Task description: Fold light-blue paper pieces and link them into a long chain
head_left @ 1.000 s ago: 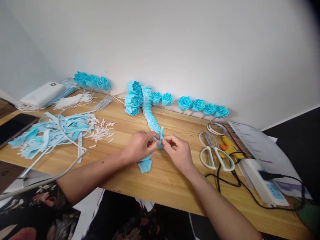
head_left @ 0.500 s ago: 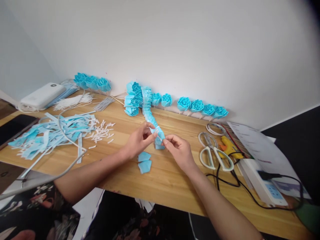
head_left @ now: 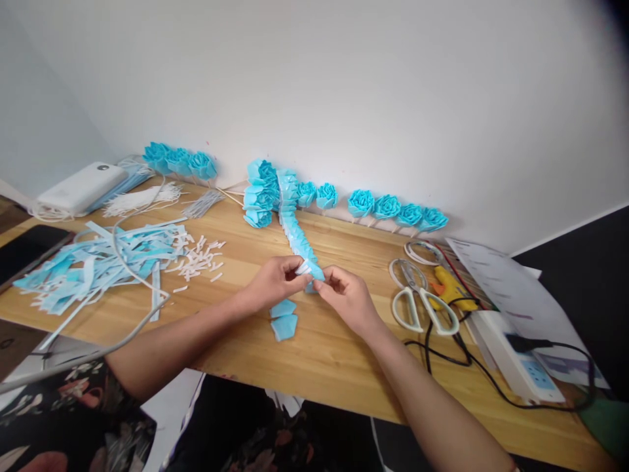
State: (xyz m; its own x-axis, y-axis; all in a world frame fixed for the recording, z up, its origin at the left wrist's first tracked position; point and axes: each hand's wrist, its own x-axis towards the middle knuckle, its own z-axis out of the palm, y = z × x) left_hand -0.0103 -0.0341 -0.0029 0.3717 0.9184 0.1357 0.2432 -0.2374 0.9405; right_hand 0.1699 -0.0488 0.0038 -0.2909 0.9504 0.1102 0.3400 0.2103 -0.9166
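Observation:
Between my two hands is a small light blue fabric piece [head_left: 313, 267] with a pale underside. My left hand [head_left: 279, 280] pinches its left edge between thumb and fingers. On the right edge, my right hand [head_left: 346, 293] pinches it the same way. Behind the hands a long curved row of overlapping blue petals [head_left: 295, 231] runs back towards the wall. Two loose blue petals [head_left: 284, 326] lie on the table just below my left hand. Part of another blue piece shows under the held one, mostly hidden by my fingers.
Blue fabric roses [head_left: 361, 203] line the wall. Cut strips [head_left: 122, 259] and white snippets [head_left: 199, 257] lie at left, beside a phone [head_left: 32, 252] and a white power bank [head_left: 83, 187]. Scissors [head_left: 417, 301], a yellow glue gun [head_left: 449, 288] and a power strip [head_left: 521, 360] with a black cord are at right.
My left hand has lowered slightly and now grips the piece's left edge. The piece has turned, showing more of its pale underside. My right hand keeps its pinch, shifted slightly left.

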